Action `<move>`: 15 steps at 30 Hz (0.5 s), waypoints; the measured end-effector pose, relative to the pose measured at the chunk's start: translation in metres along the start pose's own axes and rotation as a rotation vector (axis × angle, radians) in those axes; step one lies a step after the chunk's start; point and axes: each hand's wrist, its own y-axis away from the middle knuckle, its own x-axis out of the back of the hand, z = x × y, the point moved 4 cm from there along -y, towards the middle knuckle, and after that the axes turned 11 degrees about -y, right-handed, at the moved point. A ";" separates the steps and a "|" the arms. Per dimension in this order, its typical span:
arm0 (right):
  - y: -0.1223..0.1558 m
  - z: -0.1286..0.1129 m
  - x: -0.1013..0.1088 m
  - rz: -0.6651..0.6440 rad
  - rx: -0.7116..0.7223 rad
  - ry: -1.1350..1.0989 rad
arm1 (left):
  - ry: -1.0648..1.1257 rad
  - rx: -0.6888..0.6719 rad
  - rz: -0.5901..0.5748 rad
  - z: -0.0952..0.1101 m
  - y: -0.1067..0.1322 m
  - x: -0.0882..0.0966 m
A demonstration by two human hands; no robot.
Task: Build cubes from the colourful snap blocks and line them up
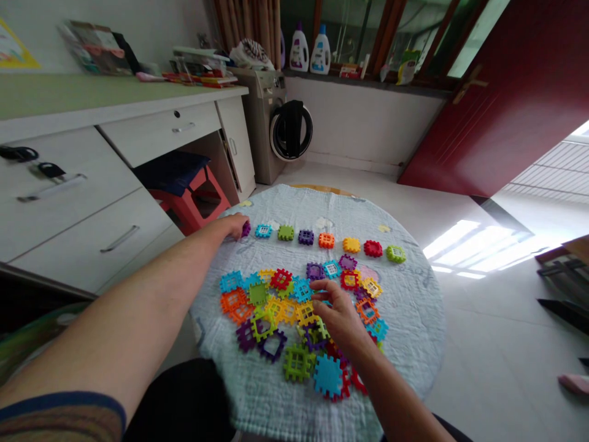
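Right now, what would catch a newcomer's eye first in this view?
The bright heap of multicoloured plastic waffle-style square blocks on the pale blue quilted round cloth stands out first, with the right hand spread over it. Above the heap runs a neat row of single blocks, the left hand pinching a purple square block at its end. Behind, the dark red door fills the upper right.

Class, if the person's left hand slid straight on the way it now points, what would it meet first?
The left hand, holding a purple plastic tile, would probably meet the light-blue square plastic tile next in the row; depth is unclear.
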 end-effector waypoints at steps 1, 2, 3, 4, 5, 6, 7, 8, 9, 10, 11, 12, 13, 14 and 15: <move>0.000 0.000 0.000 0.000 0.002 0.000 | 0.009 0.003 0.003 0.000 0.000 0.000; 0.000 -0.001 0.000 -0.001 0.003 0.001 | 0.008 0.004 0.007 -0.001 0.001 0.000; 0.001 -0.001 0.000 -0.003 0.002 0.002 | -0.005 0.003 0.011 -0.001 0.001 -0.001; 0.001 -0.001 0.000 -0.006 -0.001 0.004 | -0.022 0.002 0.018 -0.001 0.001 -0.002; 0.001 -0.001 0.000 -0.009 -0.004 0.005 | -0.044 0.001 0.026 -0.002 0.000 -0.003; 0.001 -0.001 0.000 -0.011 -0.007 0.005 | -0.068 -0.005 0.036 -0.002 0.000 -0.004; 0.001 0.000 0.000 -0.011 -0.008 0.005 | -0.093 -0.015 0.044 -0.003 0.000 -0.004; 0.001 0.000 0.000 -0.009 -0.005 0.005 | -0.118 -0.025 0.049 -0.003 -0.001 -0.005; 0.002 0.000 0.000 -0.006 0.002 0.006 | -0.139 -0.035 0.053 -0.003 -0.002 -0.006; 0.001 0.000 0.001 -0.003 0.011 0.010 | -0.154 -0.043 0.057 -0.003 -0.002 -0.007; 0.001 0.000 0.001 -0.001 0.022 0.016 | -0.156 -0.047 0.063 -0.003 -0.003 -0.007; 0.001 0.000 0.002 0.000 0.029 0.023 | -0.145 -0.046 0.068 -0.003 -0.003 -0.007; 0.001 0.001 0.002 -0.001 0.031 0.026 | -0.126 -0.041 0.076 -0.003 -0.003 -0.007; 0.000 0.002 0.002 -0.003 0.030 0.025 | -0.093 -0.034 0.095 -0.003 -0.003 -0.006; 0.000 0.003 0.003 -0.005 0.027 0.021 | -0.060 -0.027 0.117 -0.002 -0.002 -0.005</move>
